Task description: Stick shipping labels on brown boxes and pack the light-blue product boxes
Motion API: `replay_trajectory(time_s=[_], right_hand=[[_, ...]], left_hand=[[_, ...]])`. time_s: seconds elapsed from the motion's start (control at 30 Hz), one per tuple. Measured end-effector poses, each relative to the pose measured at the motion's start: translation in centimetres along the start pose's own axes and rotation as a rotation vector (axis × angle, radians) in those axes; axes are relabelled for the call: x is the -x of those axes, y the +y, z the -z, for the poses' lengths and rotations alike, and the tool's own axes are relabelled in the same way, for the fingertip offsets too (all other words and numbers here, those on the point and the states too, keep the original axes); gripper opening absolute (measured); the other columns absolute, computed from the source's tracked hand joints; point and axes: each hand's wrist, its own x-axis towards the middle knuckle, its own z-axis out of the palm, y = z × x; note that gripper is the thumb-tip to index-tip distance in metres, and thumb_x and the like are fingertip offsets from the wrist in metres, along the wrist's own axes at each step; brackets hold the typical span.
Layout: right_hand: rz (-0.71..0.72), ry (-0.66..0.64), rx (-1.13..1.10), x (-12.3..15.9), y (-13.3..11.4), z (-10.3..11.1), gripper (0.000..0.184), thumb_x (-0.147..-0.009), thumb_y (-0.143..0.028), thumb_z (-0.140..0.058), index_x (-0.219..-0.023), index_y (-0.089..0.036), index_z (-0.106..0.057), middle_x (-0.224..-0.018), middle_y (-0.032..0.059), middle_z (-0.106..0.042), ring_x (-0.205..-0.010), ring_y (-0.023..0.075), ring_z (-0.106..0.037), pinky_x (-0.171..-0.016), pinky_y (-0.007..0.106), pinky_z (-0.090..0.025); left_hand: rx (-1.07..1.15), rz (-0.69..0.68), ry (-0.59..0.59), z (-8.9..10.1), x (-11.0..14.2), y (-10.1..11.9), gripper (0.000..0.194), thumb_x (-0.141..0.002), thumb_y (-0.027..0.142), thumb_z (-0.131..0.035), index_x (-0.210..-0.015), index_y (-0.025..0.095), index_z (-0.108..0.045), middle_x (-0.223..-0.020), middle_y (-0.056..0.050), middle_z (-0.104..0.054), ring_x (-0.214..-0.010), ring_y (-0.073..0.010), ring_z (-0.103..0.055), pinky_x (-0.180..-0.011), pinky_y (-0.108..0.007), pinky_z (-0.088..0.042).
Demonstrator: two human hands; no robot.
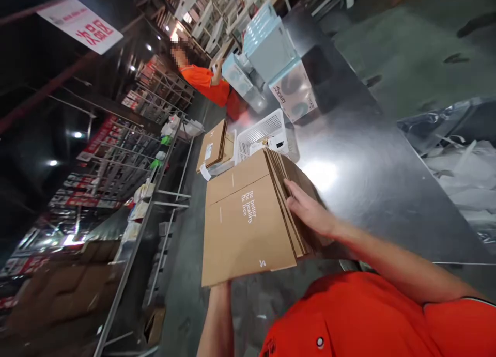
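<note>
A stack of flattened brown cardboard boxes [244,233] stands tilted at the near edge of the metal table, the front one printed with white lettering. My right hand [308,210] lies against the edges on the stack's right side, its fingers stretched out. From below, my left forearm [219,315] reaches up behind the front box; the hand and its fingers are hidden there. Just beyond the stack is a white perforated plastic basket [289,127] with small items inside.
The metal table [360,181] carries pale blue boxes [271,49] and a printed carton [294,91]. More flat cardboard [212,142] stands beside the basket. A person in orange [205,80] works at the far side. Shelving [143,212] lines the left; wrapped plastic [461,171] lies right.
</note>
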Motion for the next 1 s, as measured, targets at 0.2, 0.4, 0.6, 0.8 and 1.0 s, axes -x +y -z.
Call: replay_trajectory(time_s=[0.2,0.4,0.6,0.8,1.0], right_hand=[[-0.129,0.317,0.051,-2.4,11.0,5.1,0.048,-0.089,-0.039,-0.047,-0.131,-0.018,-0.058,-0.132,0.0116,-0.062,-0.122,0.0257,-0.058,-0.11,0.049,-0.043],[0.058,0.112,0.237,0.0,16.4,2.1,0.046,-0.085,-0.026,-0.043,-0.127,-0.017,-0.058,-0.132,0.0121,-0.059,-0.125,0.0237,-0.054,-0.112,0.044,-0.041],[0.022,-0.036,0.28,-1.2,16.7,4.0,0.027,-0.085,-0.027,-0.047,-0.106,-0.017,-0.06,-0.108,0.0108,-0.063,-0.101,0.0226,-0.058,-0.097,0.04,-0.047],[0.114,0.0,0.388,-3.1,14.7,4.4,0.026,-0.08,-0.029,-0.038,-0.093,-0.019,-0.059,-0.093,0.0149,-0.059,-0.092,0.0299,-0.057,-0.09,0.05,-0.048],[0.006,0.078,0.152,-2.9,15.0,5.1,0.031,-0.067,-0.051,-0.056,-0.084,-0.027,-0.066,-0.093,0.0104,-0.063,-0.097,0.0338,-0.061,-0.089,0.048,-0.052]], left_hand=[[0.483,-0.256,0.047,8.5,0.1,1.3,0.042,-0.082,0.057,-0.051,-0.112,0.033,-0.068,-0.117,0.003,-0.073,-0.124,-0.0224,-0.059,-0.117,-0.045,-0.035],[0.479,-0.486,0.089,7.8,4.5,10.9,0.033,-0.087,0.053,-0.046,-0.099,0.036,-0.072,-0.091,0.012,-0.077,-0.098,-0.013,-0.069,-0.106,-0.031,-0.048],[0.331,-0.406,-0.465,-9.3,9.4,19.8,0.035,-0.094,0.055,-0.042,-0.101,0.038,-0.071,-0.085,0.008,-0.078,-0.08,-0.0166,-0.072,-0.091,-0.038,-0.054],[0.388,-0.034,-1.052,-25.1,9.4,19.8,0.044,-0.079,0.049,-0.065,-0.107,0.015,-0.068,-0.089,-0.012,-0.076,-0.085,-0.0297,-0.073,-0.096,-0.051,-0.049],[0.404,0.106,-1.248,-30.4,5.1,18.0,0.049,-0.078,0.047,-0.06,-0.109,0.01,-0.067,-0.09,-0.018,-0.073,-0.084,-0.0295,-0.071,-0.103,-0.054,-0.041]])
